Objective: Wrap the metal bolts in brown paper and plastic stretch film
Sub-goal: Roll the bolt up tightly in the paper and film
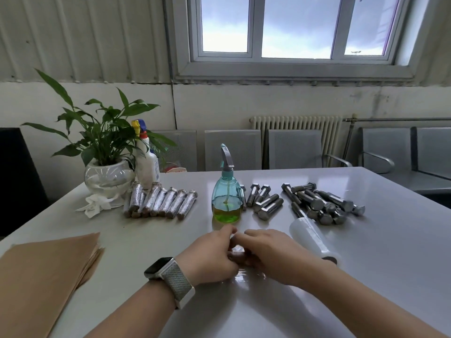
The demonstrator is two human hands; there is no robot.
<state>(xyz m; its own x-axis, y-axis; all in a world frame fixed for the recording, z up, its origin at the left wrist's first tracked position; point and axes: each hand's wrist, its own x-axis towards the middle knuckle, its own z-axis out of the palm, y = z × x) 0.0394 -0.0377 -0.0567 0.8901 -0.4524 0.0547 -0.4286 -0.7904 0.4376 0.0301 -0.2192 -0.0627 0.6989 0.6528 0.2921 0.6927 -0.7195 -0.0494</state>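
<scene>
On glossy table [366, 276] | both hands [238, 256] grip film-wrapped cylindrical bundle [236, 252] | hex bolts [317, 203] beyond

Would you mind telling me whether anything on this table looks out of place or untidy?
Only a crumpled white tissue lying loose beside the plant bowl. The wrapped bolts sit in a neat row.
</scene>
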